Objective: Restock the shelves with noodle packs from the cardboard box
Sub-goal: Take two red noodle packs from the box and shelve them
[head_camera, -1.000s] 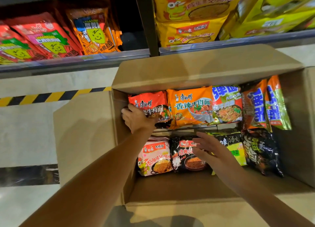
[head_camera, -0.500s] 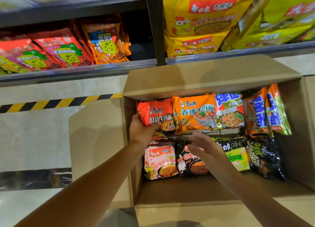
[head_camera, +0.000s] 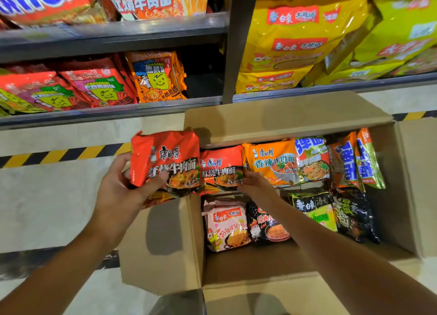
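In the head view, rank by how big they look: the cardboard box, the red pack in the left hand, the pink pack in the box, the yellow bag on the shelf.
1. cardboard box
2. yellow bag, cut off by the frame's top edge
3. red pack, though held nearer the camera
4. pink pack
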`<state>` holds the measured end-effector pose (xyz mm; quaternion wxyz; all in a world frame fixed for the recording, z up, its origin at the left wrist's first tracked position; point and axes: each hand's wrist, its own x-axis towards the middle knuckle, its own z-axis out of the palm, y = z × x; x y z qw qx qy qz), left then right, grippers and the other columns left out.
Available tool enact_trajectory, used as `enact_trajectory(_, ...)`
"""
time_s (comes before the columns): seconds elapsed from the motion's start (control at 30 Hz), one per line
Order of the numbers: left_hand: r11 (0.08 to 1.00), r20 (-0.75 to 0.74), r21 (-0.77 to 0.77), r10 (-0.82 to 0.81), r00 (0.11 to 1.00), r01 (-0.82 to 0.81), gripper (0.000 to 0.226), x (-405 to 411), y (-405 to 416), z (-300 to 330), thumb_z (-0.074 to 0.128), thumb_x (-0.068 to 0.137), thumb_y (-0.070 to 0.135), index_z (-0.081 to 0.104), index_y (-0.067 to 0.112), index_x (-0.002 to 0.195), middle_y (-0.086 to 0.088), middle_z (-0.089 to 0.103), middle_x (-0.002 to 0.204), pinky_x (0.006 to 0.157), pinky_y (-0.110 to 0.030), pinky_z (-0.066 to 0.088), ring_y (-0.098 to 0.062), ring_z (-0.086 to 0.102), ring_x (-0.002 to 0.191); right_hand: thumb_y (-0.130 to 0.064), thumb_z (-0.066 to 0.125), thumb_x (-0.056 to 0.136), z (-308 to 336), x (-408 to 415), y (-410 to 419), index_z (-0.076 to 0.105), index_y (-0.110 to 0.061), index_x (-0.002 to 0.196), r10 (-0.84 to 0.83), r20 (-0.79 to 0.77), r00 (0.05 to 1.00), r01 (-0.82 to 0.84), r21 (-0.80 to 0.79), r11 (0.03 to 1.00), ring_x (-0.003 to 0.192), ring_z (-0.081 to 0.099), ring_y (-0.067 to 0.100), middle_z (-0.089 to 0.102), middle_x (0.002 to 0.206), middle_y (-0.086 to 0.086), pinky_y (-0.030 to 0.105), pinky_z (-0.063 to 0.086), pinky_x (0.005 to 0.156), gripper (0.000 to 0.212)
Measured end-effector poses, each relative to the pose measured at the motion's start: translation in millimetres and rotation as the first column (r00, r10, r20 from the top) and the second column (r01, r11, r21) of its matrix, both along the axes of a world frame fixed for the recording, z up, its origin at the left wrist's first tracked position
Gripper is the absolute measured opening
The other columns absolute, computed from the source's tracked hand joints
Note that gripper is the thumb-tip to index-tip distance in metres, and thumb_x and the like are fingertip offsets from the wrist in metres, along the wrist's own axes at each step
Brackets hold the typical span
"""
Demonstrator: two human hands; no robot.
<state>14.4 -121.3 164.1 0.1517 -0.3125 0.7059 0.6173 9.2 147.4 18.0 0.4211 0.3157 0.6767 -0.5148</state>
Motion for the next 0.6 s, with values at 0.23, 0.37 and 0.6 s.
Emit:
enact_trajectory(0.23,0.999,0.019,0.049,-0.006,1.000,0.005,0.048,6,-17,-26,0.078,0.080,0.012,0.059,0.024,0.122,0.001,0.075,0.109,0.070,-0.030,0.062,-0.020,0.074,0.098,-0.028,0.073,0.077,-55,-2,-45,0.042,-0.014,0.139,0.079,0.053,0.995,-0.089,0.226,0.970,0.110,0.061,0.030,0.063,0.121,0.007,0.046,0.052,0.096,0.071)
enact_trajectory(0.37,1.000,0.023,0.026,0.002,1.000,-0.002,0.048,13,-20,-36,0.080,0.079,0.016,0.060,0.026,0.122,-0.001,0.074,0.111,0.062,-0.024,0.060,-0.021,0.074,0.097,-0.030,0.075,0.080,-56,4,-61,0.039,-0.012,0.138,0.016,-0.004,1.000,-0.014,0.360,0.933,0.121,0.054,0.033,0.058,0.128,0.008,0.044,0.047,0.102,0.071)
enact_trajectory(0.6,0.999,0.051,0.001,0.035,0.998,-0.035,0.050,19,-30,-30,0.081,0.077,0.016,0.060,0.025,0.121,0.002,0.075,0.108,0.075,-0.035,0.063,-0.018,0.074,0.096,-0.074,0.063,0.068,-32,10,-63,0.047,-0.020,0.136,0.177,-0.127,0.976,-0.119,0.370,0.921,0.127,0.048,0.031,0.061,0.127,0.003,0.047,0.044,0.104,0.088)
